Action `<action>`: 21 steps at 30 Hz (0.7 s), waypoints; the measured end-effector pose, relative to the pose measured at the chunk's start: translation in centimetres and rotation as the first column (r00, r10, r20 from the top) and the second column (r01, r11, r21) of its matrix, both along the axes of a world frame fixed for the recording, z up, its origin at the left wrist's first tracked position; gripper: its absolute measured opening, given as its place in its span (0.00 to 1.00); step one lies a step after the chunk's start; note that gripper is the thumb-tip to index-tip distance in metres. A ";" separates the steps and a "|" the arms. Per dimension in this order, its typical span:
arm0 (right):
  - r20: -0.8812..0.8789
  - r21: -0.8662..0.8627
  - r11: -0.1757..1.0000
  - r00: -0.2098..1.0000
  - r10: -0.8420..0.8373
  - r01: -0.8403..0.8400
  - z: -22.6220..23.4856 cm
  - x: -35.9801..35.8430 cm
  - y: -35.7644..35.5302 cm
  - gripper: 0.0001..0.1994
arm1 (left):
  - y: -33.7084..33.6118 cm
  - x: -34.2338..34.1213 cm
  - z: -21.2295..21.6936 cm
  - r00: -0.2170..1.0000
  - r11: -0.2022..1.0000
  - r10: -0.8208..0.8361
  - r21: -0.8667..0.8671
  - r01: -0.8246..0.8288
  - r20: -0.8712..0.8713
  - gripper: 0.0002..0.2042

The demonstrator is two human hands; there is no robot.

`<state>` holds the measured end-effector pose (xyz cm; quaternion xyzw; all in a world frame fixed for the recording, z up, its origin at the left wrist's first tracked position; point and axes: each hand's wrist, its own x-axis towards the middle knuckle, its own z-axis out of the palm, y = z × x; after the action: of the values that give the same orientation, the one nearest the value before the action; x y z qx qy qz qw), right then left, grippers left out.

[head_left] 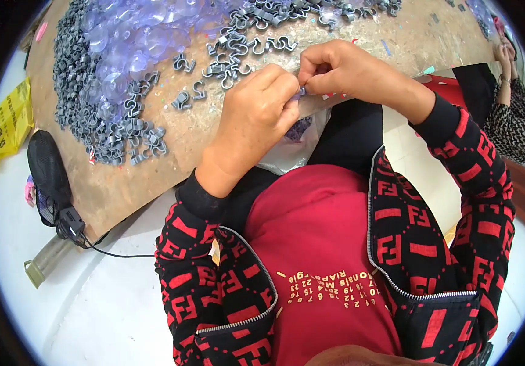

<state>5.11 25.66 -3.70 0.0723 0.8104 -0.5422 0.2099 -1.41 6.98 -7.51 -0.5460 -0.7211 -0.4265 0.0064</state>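
My left hand [258, 108] and my right hand [346, 72] meet at the near edge of the table, both closed in a pinch. Between their fingertips a small bluish bit [302, 92] shows; the fingers hide most of it, so its kind cannot be made out. Just beyond the hands lie loose grey plastic clips [232, 60] with open, curved jaws. Farther left spreads a heap of clear, violet-tinted suction cups [146, 55], bordered by a dense pile of more grey clips [74, 91].
The brown tabletop [152, 177] carries small coloured scraps. Below my hands, a clear plastic bag [293, 149] hangs over my lap. Left of the table are a yellow bag [9, 125] and a black mesh object [49, 174] with a cable. Another person's arm [505, 79] shows at far right.
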 end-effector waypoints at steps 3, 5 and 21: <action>0.029 -0.079 0.996 0.998 -0.047 0.049 0.3 0.7 -0.2 0.03 | 0.1 0.0 -0.8 1.000 0.998 -0.011 0.068 0.009 0.022 0.08; 0.010 -0.122 0.989 0.996 -0.086 0.086 -0.5 1.3 0.0 0.04 | 0.1 0.0 -0.5 0.999 0.999 -0.002 0.042 0.000 0.036 0.08; 0.055 -0.133 0.986 0.994 -0.096 0.102 -0.2 -0.1 0.5 0.02 | 1.2 -0.3 1.1 0.994 0.989 -0.034 -0.150 0.018 -0.107 0.11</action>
<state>5.03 26.13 -3.87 0.1112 0.7616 -0.6039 0.2069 -1.75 8.16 -6.38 -0.5769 -0.7423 -0.3410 -0.0004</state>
